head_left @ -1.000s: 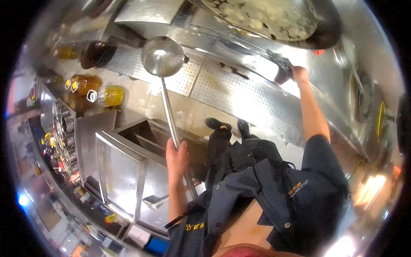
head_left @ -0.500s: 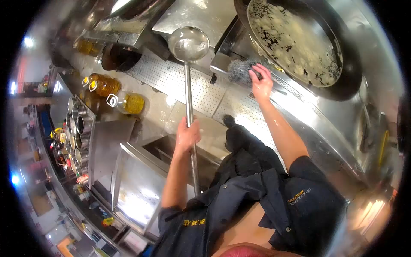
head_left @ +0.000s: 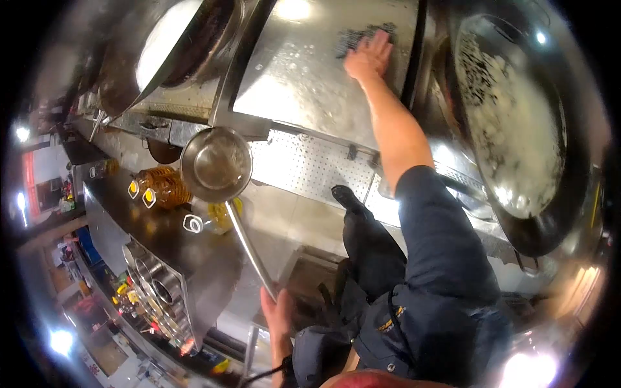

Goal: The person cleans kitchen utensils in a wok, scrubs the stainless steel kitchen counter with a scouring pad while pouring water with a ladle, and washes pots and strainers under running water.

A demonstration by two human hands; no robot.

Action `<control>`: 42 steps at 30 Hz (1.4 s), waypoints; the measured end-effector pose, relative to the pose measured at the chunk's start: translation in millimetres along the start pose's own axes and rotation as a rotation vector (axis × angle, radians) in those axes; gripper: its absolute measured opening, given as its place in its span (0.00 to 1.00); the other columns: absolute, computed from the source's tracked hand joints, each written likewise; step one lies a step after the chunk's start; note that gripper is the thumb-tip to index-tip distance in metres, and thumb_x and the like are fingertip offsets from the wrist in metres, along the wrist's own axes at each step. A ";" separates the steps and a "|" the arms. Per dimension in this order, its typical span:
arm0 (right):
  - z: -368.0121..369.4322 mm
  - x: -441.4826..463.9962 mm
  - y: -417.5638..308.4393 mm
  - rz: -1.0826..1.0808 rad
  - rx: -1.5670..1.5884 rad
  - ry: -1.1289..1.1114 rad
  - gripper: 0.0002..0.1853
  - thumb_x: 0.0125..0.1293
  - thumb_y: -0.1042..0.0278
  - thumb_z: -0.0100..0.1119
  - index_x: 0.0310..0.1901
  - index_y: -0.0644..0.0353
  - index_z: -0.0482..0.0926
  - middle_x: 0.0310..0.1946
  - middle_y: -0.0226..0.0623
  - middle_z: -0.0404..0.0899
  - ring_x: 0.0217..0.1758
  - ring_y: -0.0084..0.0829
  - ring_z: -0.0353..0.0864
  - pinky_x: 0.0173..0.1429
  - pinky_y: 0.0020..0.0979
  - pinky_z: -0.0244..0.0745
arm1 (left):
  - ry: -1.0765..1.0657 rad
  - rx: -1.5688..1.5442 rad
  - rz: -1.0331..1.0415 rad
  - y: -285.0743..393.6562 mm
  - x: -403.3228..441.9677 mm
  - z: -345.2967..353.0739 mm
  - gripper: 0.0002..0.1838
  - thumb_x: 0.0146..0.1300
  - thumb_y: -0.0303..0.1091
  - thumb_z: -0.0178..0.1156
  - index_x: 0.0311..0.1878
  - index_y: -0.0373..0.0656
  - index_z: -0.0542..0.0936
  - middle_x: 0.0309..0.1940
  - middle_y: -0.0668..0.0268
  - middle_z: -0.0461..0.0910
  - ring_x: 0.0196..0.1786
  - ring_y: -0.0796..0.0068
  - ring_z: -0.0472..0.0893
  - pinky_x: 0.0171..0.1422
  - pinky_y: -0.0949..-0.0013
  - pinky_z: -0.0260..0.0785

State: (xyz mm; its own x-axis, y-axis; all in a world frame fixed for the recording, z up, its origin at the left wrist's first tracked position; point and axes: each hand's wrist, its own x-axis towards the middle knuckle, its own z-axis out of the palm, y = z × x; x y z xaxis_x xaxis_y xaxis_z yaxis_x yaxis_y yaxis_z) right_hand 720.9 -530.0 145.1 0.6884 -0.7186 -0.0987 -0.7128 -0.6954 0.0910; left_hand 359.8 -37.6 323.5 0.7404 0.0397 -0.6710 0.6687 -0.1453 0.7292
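Left hand closed round ladle handle, sound hold if bowl-heavy; right hand spread on likely springy scouring pad, twelve o'clock.

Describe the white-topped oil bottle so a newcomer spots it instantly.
Start at the perforated floor plate, then go picture-left to the ladle bowl. Just below it in view is a bottle of yellow liquid. Its top looks white; its two amber neighbours have yellow caps.
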 end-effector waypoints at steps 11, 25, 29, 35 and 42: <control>20.4 -61.5 -57.6 -0.565 0.114 0.218 0.28 0.78 0.54 0.42 0.76 0.49 0.63 0.80 0.36 0.57 0.83 0.39 0.52 0.85 0.49 0.42 | -0.018 -0.109 -0.088 45.5 102.1 -80.4 0.18 0.72 0.27 0.59 0.62 0.49 0.68 0.23 0.75 0.68 0.19 0.83 0.65 0.20 0.77 0.55; -42.6 15.8 -165.0 -0.580 -0.117 0.021 0.41 0.71 0.34 0.49 0.70 0.65 0.72 0.78 0.57 0.56 0.83 0.53 0.51 0.85 0.49 0.39 | 0.065 0.221 0.179 365.7 205.1 -91.3 0.13 0.73 0.34 0.58 0.57 0.42 0.73 0.21 0.75 0.70 0.17 0.86 0.66 0.19 0.77 0.57; 3.2 63.1 -81.7 -0.411 -0.126 0.083 0.35 0.76 0.38 0.42 0.66 0.65 0.73 0.73 0.53 0.62 0.81 0.49 0.55 0.83 0.51 0.43 | 0.381 0.999 0.543 406.2 302.9 -95.9 0.22 0.70 0.40 0.61 0.60 0.36 0.73 0.37 0.49 0.83 0.39 0.49 0.84 0.42 0.51 0.75; 23.5 256.6 54.3 -0.277 -0.344 0.004 0.27 0.75 0.45 0.47 0.49 0.61 0.85 0.57 0.54 0.79 0.73 0.50 0.66 0.79 0.54 0.53 | 0.179 1.065 0.305 452.5 376.8 -66.7 0.19 0.71 0.37 0.52 0.53 0.29 0.75 0.36 0.47 0.82 0.37 0.51 0.84 0.45 0.51 0.77; -8.7 133.0 -152.8 -0.684 -0.020 0.152 0.35 0.71 0.50 0.52 0.71 0.71 0.67 0.77 0.54 0.58 0.83 0.48 0.51 0.85 0.45 0.41 | -0.116 0.302 0.031 462.5 374.6 -19.7 0.13 0.72 0.38 0.62 0.51 0.38 0.78 0.24 0.72 0.70 0.21 0.84 0.70 0.22 0.74 0.65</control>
State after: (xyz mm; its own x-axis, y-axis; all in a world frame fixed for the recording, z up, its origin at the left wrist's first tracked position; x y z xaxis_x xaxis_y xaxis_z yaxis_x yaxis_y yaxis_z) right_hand 922.5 -519.4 126.7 0.9938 -0.1116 -0.0005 -0.1112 -0.9909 0.0761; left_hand 947.8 -70.5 412.1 0.7360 -0.0798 -0.6723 0.5824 -0.4317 0.6888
